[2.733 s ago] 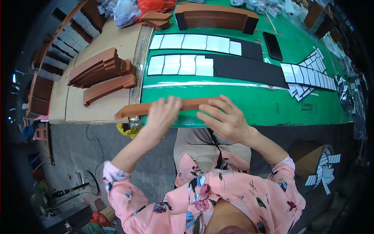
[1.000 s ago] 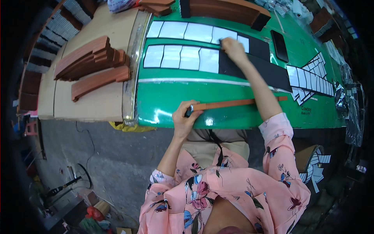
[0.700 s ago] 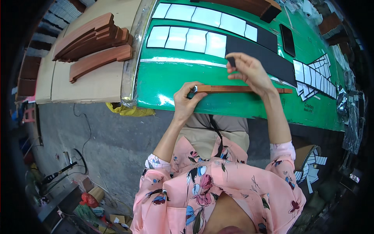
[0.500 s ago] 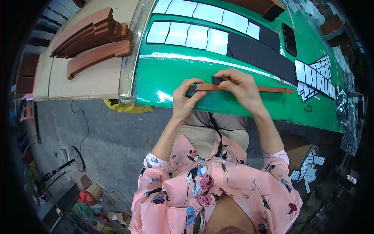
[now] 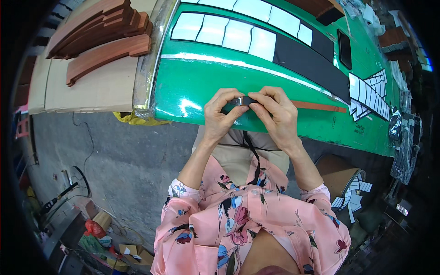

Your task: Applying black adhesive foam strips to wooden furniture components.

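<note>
Over the near edge of the green tabletop (image 5: 188, 85), my two hands meet at one end of a slim reddish-brown wooden piece (image 5: 318, 106). My left hand (image 5: 221, 114) is closed round that end, thumb below and fingers above. A small black pad (image 5: 248, 101) is pinched in my right hand (image 5: 277, 114) and lies against the end of the wood, beside a small shiny silvery part (image 5: 239, 101). The right hand covers the wood's middle; its far end sticks out to the right. Exactly how pad and wood touch is hidden by my fingers.
Curved wooden pieces (image 5: 107, 48) lie stacked on cardboard (image 5: 107, 94) at the left. Black strips with white backing squares (image 5: 238, 33) cross the table's far side. A black phone (image 5: 343, 48) and loose white-backed strips (image 5: 371, 94) lie right. A brown bin (image 5: 337, 172) stands below.
My right hand has brought the black pad left and slightly down, to the wood's end at my left fingers. The view has shifted a little.
</note>
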Demonstrator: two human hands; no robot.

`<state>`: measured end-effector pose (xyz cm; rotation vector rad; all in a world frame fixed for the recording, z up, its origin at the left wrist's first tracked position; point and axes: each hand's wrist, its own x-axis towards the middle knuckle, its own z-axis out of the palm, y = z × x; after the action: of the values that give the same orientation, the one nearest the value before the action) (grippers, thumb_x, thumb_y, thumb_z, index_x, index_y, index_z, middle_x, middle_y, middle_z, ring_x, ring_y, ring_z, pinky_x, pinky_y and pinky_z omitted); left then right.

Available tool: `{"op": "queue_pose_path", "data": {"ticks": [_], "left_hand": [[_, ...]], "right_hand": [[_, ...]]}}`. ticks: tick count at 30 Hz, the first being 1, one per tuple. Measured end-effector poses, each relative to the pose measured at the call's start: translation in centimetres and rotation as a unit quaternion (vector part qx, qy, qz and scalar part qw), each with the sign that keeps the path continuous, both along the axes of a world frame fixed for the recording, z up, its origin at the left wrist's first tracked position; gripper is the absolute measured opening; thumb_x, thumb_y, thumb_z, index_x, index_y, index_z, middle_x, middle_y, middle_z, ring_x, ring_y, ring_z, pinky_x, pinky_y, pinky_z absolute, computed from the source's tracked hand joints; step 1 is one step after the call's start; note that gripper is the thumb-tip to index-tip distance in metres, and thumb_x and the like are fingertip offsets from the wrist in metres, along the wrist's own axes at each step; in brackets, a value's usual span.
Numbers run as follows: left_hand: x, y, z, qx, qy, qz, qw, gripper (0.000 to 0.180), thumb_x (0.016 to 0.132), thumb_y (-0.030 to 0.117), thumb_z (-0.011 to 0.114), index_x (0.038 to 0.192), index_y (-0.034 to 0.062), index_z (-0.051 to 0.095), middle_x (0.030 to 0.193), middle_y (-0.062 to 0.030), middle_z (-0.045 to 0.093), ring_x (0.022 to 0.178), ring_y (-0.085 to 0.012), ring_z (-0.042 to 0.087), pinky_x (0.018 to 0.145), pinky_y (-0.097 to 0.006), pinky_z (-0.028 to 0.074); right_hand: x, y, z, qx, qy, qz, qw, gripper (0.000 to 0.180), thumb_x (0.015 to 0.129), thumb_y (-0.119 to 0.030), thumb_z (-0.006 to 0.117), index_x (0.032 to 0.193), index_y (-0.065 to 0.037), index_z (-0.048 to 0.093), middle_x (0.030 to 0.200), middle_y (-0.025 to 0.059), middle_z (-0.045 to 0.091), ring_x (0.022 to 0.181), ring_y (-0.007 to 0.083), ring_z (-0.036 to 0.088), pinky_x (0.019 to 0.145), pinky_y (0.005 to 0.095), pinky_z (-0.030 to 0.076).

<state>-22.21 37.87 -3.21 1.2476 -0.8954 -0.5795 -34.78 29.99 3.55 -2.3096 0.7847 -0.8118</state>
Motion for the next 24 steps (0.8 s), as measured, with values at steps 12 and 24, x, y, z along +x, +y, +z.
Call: {"op": "queue_pose_path", "data": {"ticks": [12, 24], "left_hand": [[0.03, 0.01, -0.32, -0.006, -0.011, -0.003, 1.000, 0.028, 0.070, 0.011, 0.078, 0.094, 0.0023, 0.066, 0.092, -0.0067, 0.063, 0.080, -0.0145, 0.060, 0.068, -0.025, 0.048], [-0.04, -0.07, -0.46, -0.018, -0.012, -0.006, 1.000, 0.029, 0.071, 0.009, 0.077, 0.097, 0.0029, 0.065, 0.095, -0.0074, 0.064, 0.084, -0.0158, 0.061, 0.071, -0.026, 0.049]], "right_hand": [[-0.01, -0.16, 0.06, -0.028, 0.020, 0.015, 0.999, 0.023, 0.071, -0.008, 0.072, 0.093, -0.007, 0.069, 0.085, 0.0044, 0.060, 0.073, 0.0194, 0.060, 0.059, 0.0312, 0.048], [0.17, -0.16, 0.49, -0.051, 0.035, 0.022, 0.998, 0.022, 0.070, -0.008, 0.072, 0.092, -0.006, 0.068, 0.082, 0.0037, 0.059, 0.070, 0.0183, 0.059, 0.057, 0.0307, 0.048]]}}
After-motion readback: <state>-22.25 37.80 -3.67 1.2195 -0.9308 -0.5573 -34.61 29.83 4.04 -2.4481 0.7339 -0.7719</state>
